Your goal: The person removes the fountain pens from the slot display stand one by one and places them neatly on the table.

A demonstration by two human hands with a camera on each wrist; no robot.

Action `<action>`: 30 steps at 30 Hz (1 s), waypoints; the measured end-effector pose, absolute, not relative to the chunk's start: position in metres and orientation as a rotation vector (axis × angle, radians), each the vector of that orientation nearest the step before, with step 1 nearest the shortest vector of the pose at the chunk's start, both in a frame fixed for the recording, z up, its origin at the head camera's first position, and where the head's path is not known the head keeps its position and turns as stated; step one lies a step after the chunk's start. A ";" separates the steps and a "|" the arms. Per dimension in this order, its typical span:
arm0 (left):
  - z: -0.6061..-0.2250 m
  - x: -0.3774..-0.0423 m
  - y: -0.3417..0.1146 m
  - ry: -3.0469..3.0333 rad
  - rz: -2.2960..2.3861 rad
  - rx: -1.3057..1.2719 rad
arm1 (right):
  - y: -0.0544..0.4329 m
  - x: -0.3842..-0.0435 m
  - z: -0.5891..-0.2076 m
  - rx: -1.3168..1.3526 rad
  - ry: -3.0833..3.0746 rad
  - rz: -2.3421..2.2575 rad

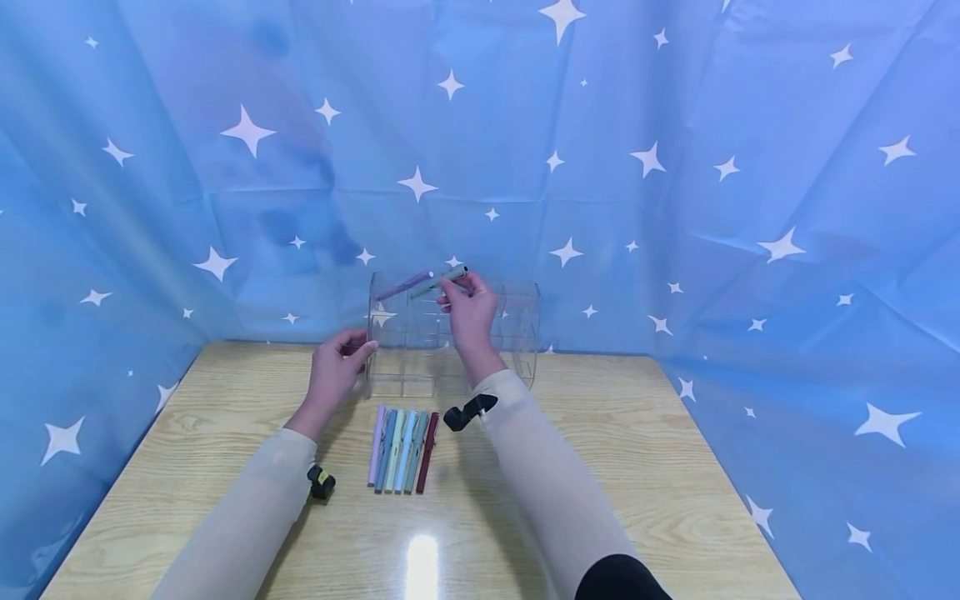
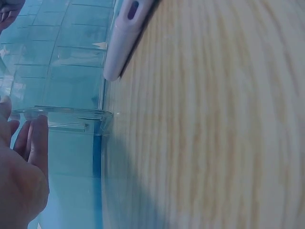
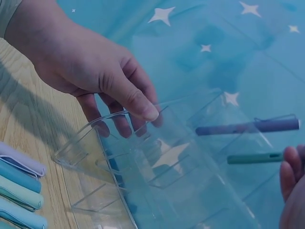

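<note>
A clear pen organizer (image 1: pixel 420 358) with several compartments stands at the back of the table. My left hand (image 1: pixel 337 367) pinches its left side wall, thumb in front and fingers behind; the right wrist view shows the same grip by the left hand (image 3: pixel 100 71). At the organizer's top, my right hand (image 1: pixel 471 312) holds a green pen (image 1: pixel 457 272) between thumb and fingers, the pen tilted. To the left of it a purple pen (image 1: pixel 405 286) lies slanted in the upper part of the organizer. Part of the right hand (image 3: pixel 293 191) is cut off in the right wrist view.
In front of the organizer several capped pens lie side by side on the wooden table (image 1: pixel 600 467), from a lilac pen (image 1: pixel 377 446) to a dark red pen (image 1: pixel 427 452). A blue curtain (image 1: pixel 510 150) with white stars hangs close behind the organizer.
</note>
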State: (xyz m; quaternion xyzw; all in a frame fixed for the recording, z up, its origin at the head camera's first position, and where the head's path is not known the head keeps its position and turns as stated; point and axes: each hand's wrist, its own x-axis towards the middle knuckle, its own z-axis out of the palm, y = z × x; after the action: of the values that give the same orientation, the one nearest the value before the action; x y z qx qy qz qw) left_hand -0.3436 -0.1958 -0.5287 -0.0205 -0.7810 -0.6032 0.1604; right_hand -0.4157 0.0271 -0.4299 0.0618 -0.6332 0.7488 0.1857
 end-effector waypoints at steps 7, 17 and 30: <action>-0.528 -0.344 -0.195 -2.233 -1.728 -0.050 | 0.033 -0.414 -0.422 0.208 -1.732 2.079; -0.527 -0.342 -0.194 -2.248 -1.730 -0.031 | 0.051 -0.411 -0.408 0.186 -1.674 2.020; -0.529 -0.343 -0.194 -2.225 -1.748 -0.037 | 0.075 -0.398 -0.390 0.280 -1.460 2.186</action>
State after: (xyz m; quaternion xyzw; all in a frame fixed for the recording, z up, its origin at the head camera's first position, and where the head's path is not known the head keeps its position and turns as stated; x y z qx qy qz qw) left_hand -0.3428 -0.1941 -0.5291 -0.0128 -0.7767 -0.6103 0.1552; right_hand -0.3982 0.0749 -0.3896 0.1028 -0.5352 0.8013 0.2466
